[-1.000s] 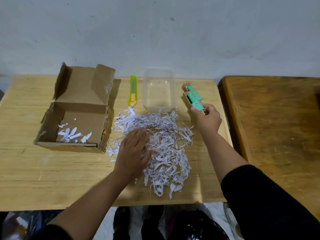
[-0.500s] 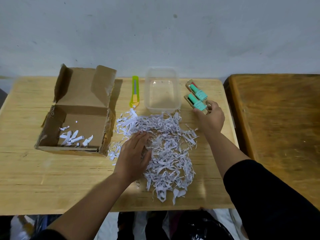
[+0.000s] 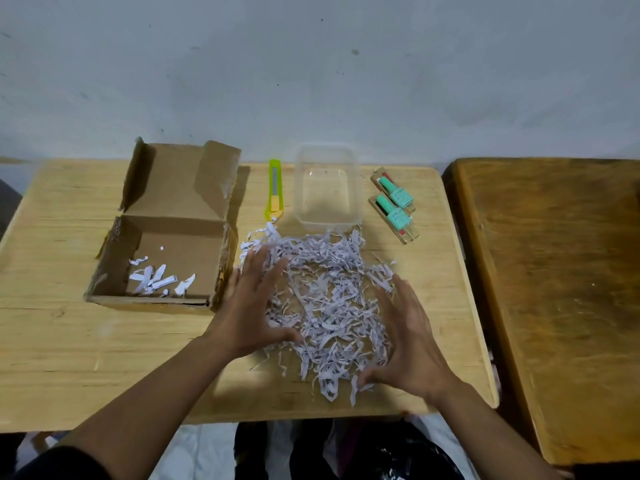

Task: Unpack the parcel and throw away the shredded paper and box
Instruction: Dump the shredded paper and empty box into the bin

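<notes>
My left hand (image 3: 251, 308) lies on the left edge of the loose heap of white shredded paper strips (image 3: 325, 299), fingers spread and nearly straight, gripping nothing. My right hand (image 3: 405, 334) is at the heap's right edge, fingers likewise straight, thumb low by the nearest strips; it holds nothing either. The heap sits between my palms in the middle of the pale wooden table (image 3: 69, 358), its near fringe close to the table's front edge.

Just left of the heap stands the open brown cardboard box (image 3: 173, 233), flaps raised at the back, a few white strips lying on its floor. Its right wall is just beside my left fingers. Behind the heap, a yellow-green utility knife (image 3: 274, 190) lies lengthwise, and the clear rectangular plastic tub (image 3: 355, 188) stands touching the heap's far edge. To the tub's right, two small mint-green bottles on brown cards (image 3: 394, 204) lie near the table's right edge, apart from the paper.

Bare wood stretches in front of the box, down to the front-left corner. A darker wooden table (image 3: 554, 289) adjoins on the right. Below the front edge, black plastic (image 3: 398, 455) shows.
</notes>
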### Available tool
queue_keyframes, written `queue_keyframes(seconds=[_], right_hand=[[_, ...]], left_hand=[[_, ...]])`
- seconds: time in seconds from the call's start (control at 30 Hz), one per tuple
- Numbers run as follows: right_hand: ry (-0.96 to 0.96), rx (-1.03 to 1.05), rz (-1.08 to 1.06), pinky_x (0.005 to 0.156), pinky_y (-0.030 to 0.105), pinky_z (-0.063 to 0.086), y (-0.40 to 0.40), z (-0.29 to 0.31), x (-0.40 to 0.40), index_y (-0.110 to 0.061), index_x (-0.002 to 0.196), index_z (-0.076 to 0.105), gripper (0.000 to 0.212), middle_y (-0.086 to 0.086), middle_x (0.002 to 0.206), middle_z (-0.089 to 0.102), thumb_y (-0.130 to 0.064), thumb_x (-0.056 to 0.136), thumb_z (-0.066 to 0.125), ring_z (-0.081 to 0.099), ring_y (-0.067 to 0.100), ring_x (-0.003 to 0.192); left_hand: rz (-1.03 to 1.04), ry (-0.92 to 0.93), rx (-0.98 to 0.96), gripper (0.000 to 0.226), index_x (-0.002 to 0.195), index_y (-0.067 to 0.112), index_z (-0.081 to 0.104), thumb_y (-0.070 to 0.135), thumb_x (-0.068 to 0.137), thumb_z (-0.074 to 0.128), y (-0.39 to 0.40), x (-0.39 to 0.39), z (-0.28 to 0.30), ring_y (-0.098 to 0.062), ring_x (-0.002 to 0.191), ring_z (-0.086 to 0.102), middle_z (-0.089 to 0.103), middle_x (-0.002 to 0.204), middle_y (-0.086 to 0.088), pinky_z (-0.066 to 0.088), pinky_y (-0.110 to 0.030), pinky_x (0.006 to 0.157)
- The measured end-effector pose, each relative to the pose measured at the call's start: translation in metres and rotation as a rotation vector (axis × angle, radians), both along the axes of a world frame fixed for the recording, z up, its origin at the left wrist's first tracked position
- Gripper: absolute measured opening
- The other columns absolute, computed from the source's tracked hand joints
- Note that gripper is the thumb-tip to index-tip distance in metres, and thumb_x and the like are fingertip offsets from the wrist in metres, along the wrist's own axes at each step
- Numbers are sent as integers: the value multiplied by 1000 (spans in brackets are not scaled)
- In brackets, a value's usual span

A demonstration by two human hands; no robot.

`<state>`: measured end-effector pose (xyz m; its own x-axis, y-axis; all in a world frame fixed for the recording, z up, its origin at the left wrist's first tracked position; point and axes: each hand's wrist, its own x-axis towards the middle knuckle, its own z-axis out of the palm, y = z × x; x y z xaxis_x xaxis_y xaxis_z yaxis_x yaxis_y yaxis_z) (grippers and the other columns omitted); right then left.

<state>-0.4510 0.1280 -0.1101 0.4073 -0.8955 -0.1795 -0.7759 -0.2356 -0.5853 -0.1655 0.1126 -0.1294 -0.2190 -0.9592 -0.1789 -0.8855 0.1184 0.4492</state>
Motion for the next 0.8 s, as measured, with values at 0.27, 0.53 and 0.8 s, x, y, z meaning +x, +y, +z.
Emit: queue_keyframes(seconds=[0.27, 0.53, 0.8], right_hand=[[70, -79, 125, 110, 65, 17, -16, -25, 7, -44, 143, -13, 131, -1, 155, -22, -82, 44, 65, -18, 28, 145], [194, -82, 225, 115, 53, -1, -59, -25, 25, -50, 136, -25, 130, 5, 155, -25, -75, 45, 65, -26, 24, 142], [81, -160, 210, 113, 50, 8, -71, -33, 45, -34, 146, -6, 125, 4, 158, 5, -73, 52, 65, -1, 20, 146]], left_hand=[[-88, -81, 128, 145, 139, 36, -27, 90, 32, 54, -12, -5, -3, -24, 135, -38, -42, 146, 1, -14, -57, 104], [-218, -61, 79, 145, 141, 32, -24, 85, 36, 62, -26, -9, -5, -18, 139, -30, -31, 152, -2, -13, -52, 109], [-188, 216, 17, 128, 145, 18, -3, 51, 55, 82, -22, -23, -7, 4, 136, -4, 2, 148, 12, 4, -25, 115]])
